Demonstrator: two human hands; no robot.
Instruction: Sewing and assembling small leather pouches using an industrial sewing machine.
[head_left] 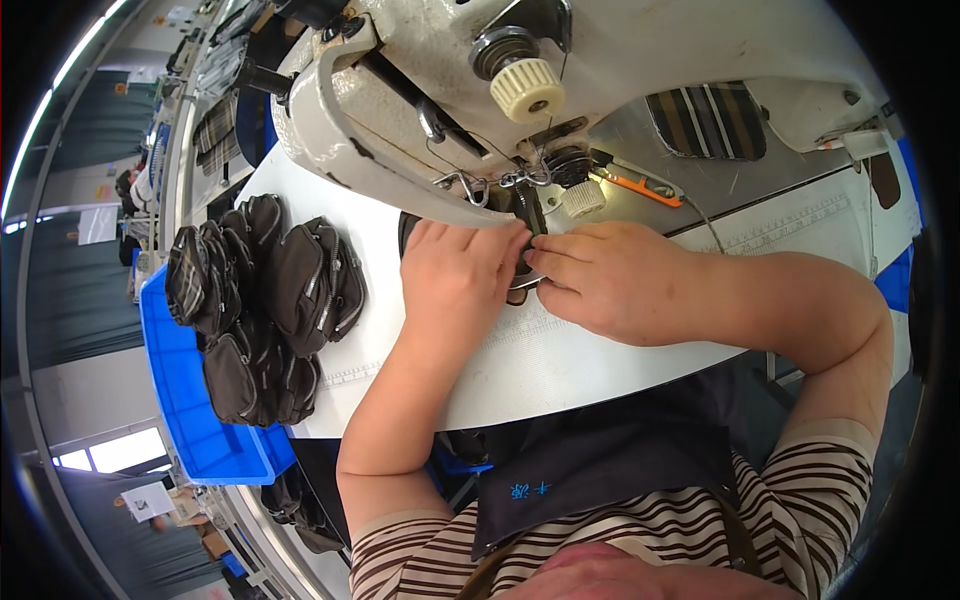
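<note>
- L grip (458,272): fingers bent, laid on dk piece (519,270); can't tell if pinching.
- R grip (618,287): fingertips bunched at piece's R side; gap hidden, can't tell if closed.
- Piece: btwn both grips, on counter (590,372), at sewing m/c (650,45).
- Orange cutter (641,184): just beyond R grip.
- Zip pouches (308,285), blue bin (215,440): L of L grip.

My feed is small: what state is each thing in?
Left hand: touching the dark fabric piece.
Right hand: touching the same piece.
Dark fabric piece: partly hidden.
Off-white metal sewing machine: threaded.
Brown rounded zippered fabric pouches: piled.
Blue rectangular plastic bin: open.
Slim orange tool: lying, unheld.
Striped fabric piece: lying flat.
</note>
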